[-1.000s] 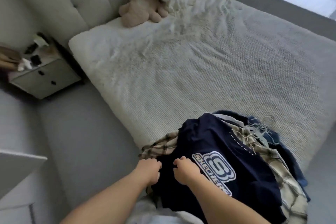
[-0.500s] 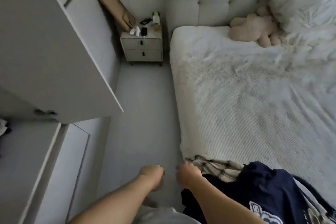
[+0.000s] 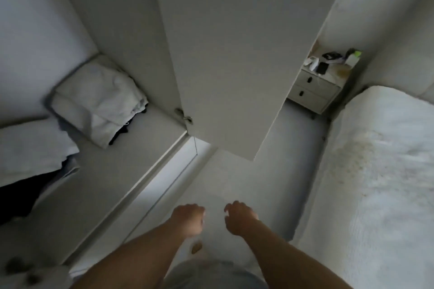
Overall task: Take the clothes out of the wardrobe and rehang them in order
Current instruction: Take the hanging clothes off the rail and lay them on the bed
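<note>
Hands: left (image 3: 189,219) and right (image 3: 238,218) loosely curled, empty, over floor (image 3: 270,171) | wardrobe door (image 3: 234,54) open | folded clothes (image 3: 98,103) on shelf

We hold both bare forearms out ahead of us, side by side and apart. Our left hand (image 3: 189,219) hangs with fingers loosely curled, holding nothing; our right hand (image 3: 238,217) does likewise, its fingertips bent toward the left one.
</note>
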